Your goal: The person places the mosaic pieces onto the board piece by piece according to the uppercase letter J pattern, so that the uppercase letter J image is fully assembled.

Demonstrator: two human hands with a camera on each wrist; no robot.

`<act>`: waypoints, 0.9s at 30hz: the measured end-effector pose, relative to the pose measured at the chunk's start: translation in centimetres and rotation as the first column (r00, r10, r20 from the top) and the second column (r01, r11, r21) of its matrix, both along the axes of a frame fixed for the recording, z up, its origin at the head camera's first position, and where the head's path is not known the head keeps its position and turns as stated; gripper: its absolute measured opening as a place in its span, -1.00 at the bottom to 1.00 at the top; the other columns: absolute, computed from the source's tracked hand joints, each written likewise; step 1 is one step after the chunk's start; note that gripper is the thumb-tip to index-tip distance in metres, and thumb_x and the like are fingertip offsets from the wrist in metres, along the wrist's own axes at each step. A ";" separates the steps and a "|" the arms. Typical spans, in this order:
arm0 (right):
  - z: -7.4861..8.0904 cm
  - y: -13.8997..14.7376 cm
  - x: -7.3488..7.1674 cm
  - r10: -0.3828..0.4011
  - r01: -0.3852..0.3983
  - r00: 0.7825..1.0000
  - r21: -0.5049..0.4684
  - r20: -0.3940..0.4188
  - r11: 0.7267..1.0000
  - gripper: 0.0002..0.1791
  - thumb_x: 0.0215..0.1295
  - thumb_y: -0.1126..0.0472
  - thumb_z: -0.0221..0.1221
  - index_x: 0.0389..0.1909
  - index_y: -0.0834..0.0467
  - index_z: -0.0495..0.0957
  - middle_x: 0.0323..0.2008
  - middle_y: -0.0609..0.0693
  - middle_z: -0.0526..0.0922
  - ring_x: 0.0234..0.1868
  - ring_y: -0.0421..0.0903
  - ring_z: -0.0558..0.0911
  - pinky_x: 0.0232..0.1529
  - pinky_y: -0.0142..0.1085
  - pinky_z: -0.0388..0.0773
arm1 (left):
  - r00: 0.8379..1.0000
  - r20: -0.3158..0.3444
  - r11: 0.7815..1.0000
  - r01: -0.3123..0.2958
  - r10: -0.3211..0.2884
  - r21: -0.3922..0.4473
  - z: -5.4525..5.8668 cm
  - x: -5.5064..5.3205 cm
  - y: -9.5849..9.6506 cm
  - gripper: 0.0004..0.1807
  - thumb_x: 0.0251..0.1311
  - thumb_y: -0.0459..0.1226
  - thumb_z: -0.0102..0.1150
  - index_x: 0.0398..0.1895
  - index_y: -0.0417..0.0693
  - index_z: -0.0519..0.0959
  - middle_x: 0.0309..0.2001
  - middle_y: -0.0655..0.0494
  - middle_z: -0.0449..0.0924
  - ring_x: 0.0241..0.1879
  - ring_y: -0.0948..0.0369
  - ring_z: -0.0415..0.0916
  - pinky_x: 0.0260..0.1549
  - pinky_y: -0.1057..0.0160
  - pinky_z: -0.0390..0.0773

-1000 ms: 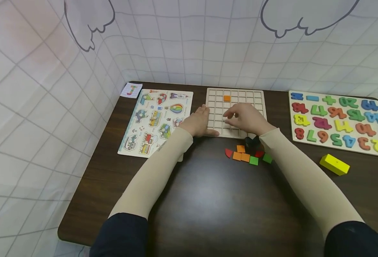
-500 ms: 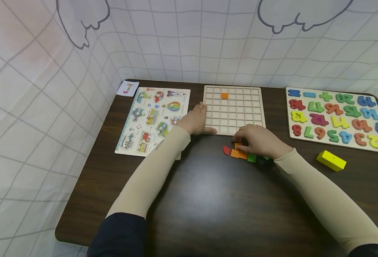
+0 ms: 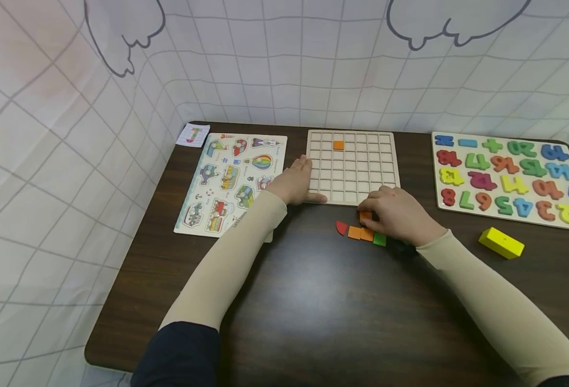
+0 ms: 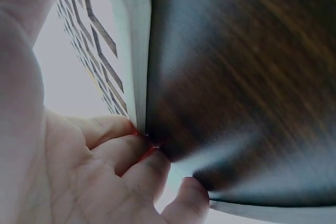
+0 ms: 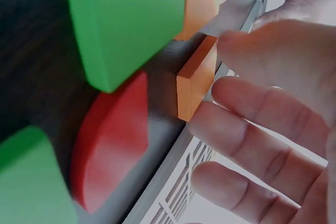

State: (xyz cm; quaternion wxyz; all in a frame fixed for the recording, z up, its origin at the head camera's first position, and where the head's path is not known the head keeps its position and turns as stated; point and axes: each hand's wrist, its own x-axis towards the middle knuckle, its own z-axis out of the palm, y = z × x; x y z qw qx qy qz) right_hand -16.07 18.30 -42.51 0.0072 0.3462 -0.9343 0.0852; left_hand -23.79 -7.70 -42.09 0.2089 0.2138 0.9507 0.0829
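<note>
My left hand (image 3: 291,181) rests at the front left corner of a wooden grid board (image 3: 372,171), fingers along its left side and thumb along the front edge. One orange square (image 3: 338,145) sits in a cell near the board's far side. Just in front of the board, my right hand (image 3: 394,214) pinches another orange square tile (image 5: 197,80) by its edges between thumb and fingers. Below that hand lie two more orange squares (image 3: 360,233), a green square (image 3: 379,239) and a red quarter-round piece (image 3: 341,228). The right wrist view also shows a second red piece (image 5: 113,140) and another green one (image 5: 31,182).
A picture puzzle board (image 3: 226,180) lies left of the grid board, with a small card (image 3: 193,135) behind it. At the right are a number puzzle board (image 3: 506,180) and a yellow block (image 3: 501,243). A white cloth wall (image 3: 284,70) stands behind the table (image 3: 294,317).
My right hand has come back from over the grid board to the loose tiles and taken an orange square, shifting it slightly right. The left hand has stayed at the board's corner.
</note>
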 end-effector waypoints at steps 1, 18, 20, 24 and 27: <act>0.0 0.0 0.1 -0.003 0.004 1.000 0.007 -0.004 1.000 -0.79 0.23 0.11 0.46 -0.16 0.10 0.81 -0.23 0.00 0.81 -0.21 0.02 0.67 -0.10 -0.02 0.66 | 1.000 0.001 1.000 0.001 -0.001 -0.002 0.0 0.0 0.0 0.26 0.31 0.35 0.14 0.69 -0.26 -0.22 0.71 -0.20 -0.33 0.72 -0.05 -0.28 0.66 -0.01 0.01; -0.3 -0.1 -1.8 -0.103 0.120 0.986 -0.127 0.132 0.985 -0.79 0.19 0.14 0.47 -0.17 0.08 0.79 -0.19 -0.03 0.80 -0.10 -0.01 0.58 -0.07 -0.05 0.65 | 1.000 0.014 1.000 -0.014 0.015 -0.014 0.0 0.0 -0.1 0.27 0.29 0.36 0.15 0.69 -0.24 -0.24 0.72 -0.17 -0.35 0.72 -0.02 -0.30 0.65 -0.05 0.03; -0.2 0.0 -2.5 -0.115 0.133 0.985 -0.141 0.131 0.981 -0.80 0.19 0.15 0.46 -0.18 0.09 0.79 -0.20 -0.01 0.80 -0.10 0.01 0.56 -0.07 -0.04 0.63 | 1.000 0.014 1.000 -0.015 0.015 -0.015 0.1 0.1 -0.1 0.27 0.29 0.36 0.15 0.69 -0.24 -0.24 0.72 -0.17 -0.36 0.72 -0.02 -0.31 0.65 -0.06 0.03; -0.3 0.3 -4.5 -0.143 0.159 0.983 -0.147 0.118 0.976 -0.79 0.21 0.14 0.45 -0.17 0.11 0.79 -0.19 0.02 0.81 -0.09 0.04 0.58 -0.02 0.01 0.62 | 1.000 0.008 1.000 -0.017 0.017 -0.012 0.3 0.2 0.0 0.27 0.29 0.35 0.16 0.69 -0.26 -0.23 0.72 -0.19 -0.34 0.72 -0.03 -0.29 0.65 -0.06 0.03; -0.2 0.6 -6.1 -0.182 0.200 0.975 -0.151 0.125 0.968 -0.77 0.24 0.13 0.42 -0.13 0.13 0.79 -0.14 0.06 0.81 -0.05 0.07 0.62 0.01 0.05 0.64 | 1.000 0.004 1.000 -0.015 0.015 -0.012 0.3 0.3 0.0 0.27 0.29 0.35 0.16 0.69 -0.26 -0.22 0.72 -0.19 -0.33 0.72 -0.04 -0.28 0.65 -0.05 0.03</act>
